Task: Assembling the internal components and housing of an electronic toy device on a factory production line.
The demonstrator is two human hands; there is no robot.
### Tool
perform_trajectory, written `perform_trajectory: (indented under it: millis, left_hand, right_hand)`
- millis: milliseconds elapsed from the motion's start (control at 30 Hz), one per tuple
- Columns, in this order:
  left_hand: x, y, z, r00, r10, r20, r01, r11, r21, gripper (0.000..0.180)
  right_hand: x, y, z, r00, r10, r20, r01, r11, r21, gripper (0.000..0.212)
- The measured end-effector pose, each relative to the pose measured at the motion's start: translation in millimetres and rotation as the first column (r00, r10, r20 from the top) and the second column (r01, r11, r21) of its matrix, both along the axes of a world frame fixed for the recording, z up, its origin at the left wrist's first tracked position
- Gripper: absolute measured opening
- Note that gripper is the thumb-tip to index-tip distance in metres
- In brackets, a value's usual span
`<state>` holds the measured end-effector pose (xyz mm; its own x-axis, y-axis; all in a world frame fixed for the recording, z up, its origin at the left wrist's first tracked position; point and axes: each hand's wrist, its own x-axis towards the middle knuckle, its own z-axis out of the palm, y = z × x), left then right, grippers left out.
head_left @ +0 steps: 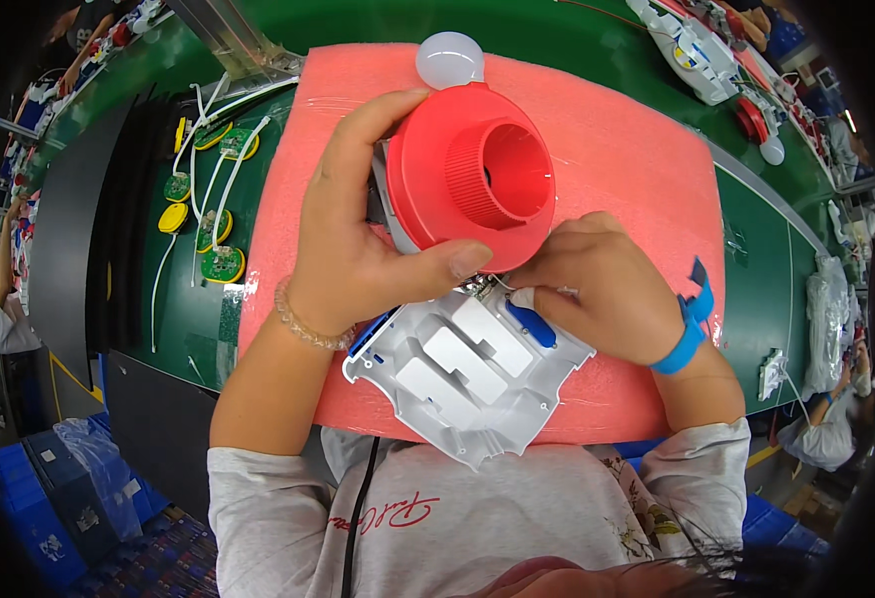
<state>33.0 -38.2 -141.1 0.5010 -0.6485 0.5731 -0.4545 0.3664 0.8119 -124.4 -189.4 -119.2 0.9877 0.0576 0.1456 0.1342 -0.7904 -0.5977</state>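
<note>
My left hand (pixel 357 214) is closed round the side of a red round plastic part (pixel 427 179) with a ribbed open collar, its thumb on the lower rim. That part sits tilted over a white plastic housing (pixel 477 369) with blue inserts (pixel 531 324), and the two look joined. My right hand (pixel 597 284), wearing a blue wrist strap (pixel 692 334), has its fingers pinched together under the red part's lower right edge. A short bit of thin white wire shows at those fingertips; what they grip is mostly hidden. Behind the red part is a white dome (pixel 449 60).
Pink foam sheet (pixel 647 179) covers the green bench (pixel 756 269). Left of it lie several small green circuit boards (pixel 223 264) with yellow rims and white wires. A black panel (pixel 68 229) stands farther left. Another white assembly (pixel 692 50) lies at the far right. A black cable (pixel 362 508) crosses my shirt.
</note>
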Motion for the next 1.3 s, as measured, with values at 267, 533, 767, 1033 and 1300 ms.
perform_trajectory:
  millis: [267,533,767,1033,1300]
  left_hand:
    - [-1.7,2.1,7.0,0.999,0.008,-0.035,-0.006,0.997,0.071,0.089]
    - [27.8,10.4,0.9,0.940,-0.243,-0.240,0.267,0.961,0.070,0.104]
    - [28.9,-7.2,-8.2,0.969,-0.184,-0.163,0.180,0.983,-0.039,0.087]
    - [17.2,-8.0,23.4,0.799,-0.053,0.599,0.030,0.998,0.048,0.083]
    - [18.9,-15.7,33.7,0.706,-0.072,0.704,0.107,0.994,-0.005,0.083]
  right_hand:
    - [0.5,7.2,-1.9,0.998,-0.059,-0.036,0.056,0.995,-0.082,0.019]
    - [11.5,-12.8,-18.4,0.993,-0.069,-0.099,0.095,0.951,0.294,0.018]
    - [12.6,-7.3,-20.3,0.974,-0.105,-0.199,0.147,0.966,0.213,0.021]
    - [12.1,-8.3,-21.3,0.973,-0.134,-0.185,0.197,0.904,0.380,0.027]
    - [14.3,-10.1,-17.2,0.988,-0.154,-0.015,0.154,0.974,0.167,0.031]
